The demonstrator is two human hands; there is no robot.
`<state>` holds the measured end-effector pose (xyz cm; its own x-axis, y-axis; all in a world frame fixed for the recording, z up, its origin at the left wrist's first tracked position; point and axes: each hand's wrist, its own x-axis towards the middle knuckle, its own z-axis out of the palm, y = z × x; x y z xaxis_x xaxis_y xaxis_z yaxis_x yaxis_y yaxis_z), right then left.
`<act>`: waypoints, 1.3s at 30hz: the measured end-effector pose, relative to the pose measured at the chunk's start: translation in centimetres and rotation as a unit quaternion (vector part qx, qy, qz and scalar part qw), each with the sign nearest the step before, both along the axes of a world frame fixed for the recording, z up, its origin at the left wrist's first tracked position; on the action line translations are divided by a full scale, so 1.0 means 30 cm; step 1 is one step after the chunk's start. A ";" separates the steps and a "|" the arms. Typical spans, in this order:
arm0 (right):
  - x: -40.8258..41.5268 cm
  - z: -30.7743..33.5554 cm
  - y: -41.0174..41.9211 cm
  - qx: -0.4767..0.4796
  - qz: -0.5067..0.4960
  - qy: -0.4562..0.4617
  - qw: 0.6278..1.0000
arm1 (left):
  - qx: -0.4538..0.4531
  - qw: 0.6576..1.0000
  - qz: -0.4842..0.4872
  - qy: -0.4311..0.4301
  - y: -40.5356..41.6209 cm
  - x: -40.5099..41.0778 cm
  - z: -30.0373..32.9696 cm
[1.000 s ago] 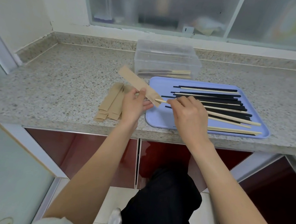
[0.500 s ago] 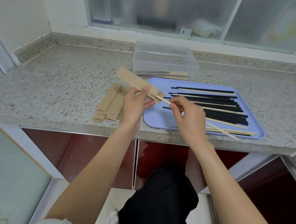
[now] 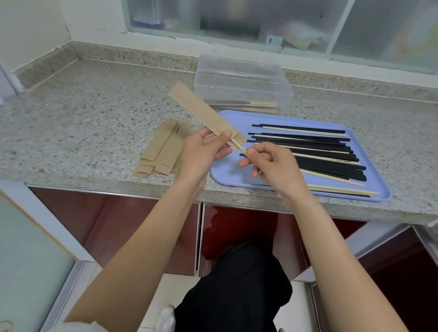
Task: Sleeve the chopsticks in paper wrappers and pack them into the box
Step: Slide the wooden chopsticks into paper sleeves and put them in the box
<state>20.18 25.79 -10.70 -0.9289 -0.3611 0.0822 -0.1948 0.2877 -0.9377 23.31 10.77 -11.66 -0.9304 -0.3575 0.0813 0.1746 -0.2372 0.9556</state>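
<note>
Trousers (image 3: 233, 302) of black cloth fill the bottom of the view, in front of dark red cabinet doors (image 3: 151, 229) under a speckled grey granite counter (image 3: 82, 113). Above the counter's front edge, the left hand (image 3: 200, 153) pinches a long brown paper wrapper (image 3: 204, 113) between thumb and fingers near its open end; the wrapper slants up and away to the left. The right hand (image 3: 271, 168) pinches the end of a pale wooden chopstick (image 3: 241, 149) whose length is almost all inside the wrapper, only a short end showing. On the counter just left of the left hand lies a loose pile of flat brown paper wrappers (image 3: 160, 146). Under the right hand sits a light blue plastic tray (image 3: 228, 172) holding black and pale chopsticks (image 3: 321, 155) lying roughly parallel. Beyond the tray stands a clear plastic box (image 3: 242, 84), with a few sleeved chopsticks (image 3: 246, 104) on its floor. Behind it runs a frosted window (image 3: 255, 13).
</note>
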 end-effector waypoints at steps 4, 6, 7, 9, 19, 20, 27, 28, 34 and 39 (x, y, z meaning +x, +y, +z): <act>0.005 0.003 -0.015 0.041 -0.030 0.043 0.998 | 0.000 1.000 -0.005 -0.024 0.008 -0.003 -0.005; 0.010 0.011 -0.030 0.034 -0.029 0.041 0.998 | -0.002 0.999 -0.016 -0.036 0.018 -0.007 -0.001; 0.013 0.019 -0.033 0.032 -0.021 0.030 0.999 | 0.000 0.999 -0.013 -0.041 0.019 -0.009 0.006; 0.006 0.051 -0.023 0.055 0.001 0.009 0.998 | 0.025 0.999 0.011 -0.039 0.008 -0.018 0.034; -0.056 0.084 0.163 0.007 -0.014 0.028 0.999 | 0.142 0.983 0.111 -0.024 -0.154 -0.077 0.099; -0.064 0.084 0.158 -0.003 -0.018 0.032 0.999 | 0.136 0.984 0.109 -0.026 -0.151 -0.085 0.097; -0.098 0.069 0.093 -0.039 -0.012 0.026 0.999 | 0.080 0.994 0.066 -0.029 -0.097 -0.096 0.096; -0.105 0.067 0.083 -0.041 -0.014 0.026 0.999 | 0.080 0.995 0.059 -0.031 -0.091 -0.103 0.093; -0.130 0.067 0.021 -0.032 -0.022 0.031 0.999 | 0.087 0.994 0.044 -0.046 -0.058 -0.138 0.083; -0.147 0.070 0.003 -0.041 -0.021 0.020 0.999 | 0.088 0.994 0.044 -0.046 -0.040 -0.159 0.072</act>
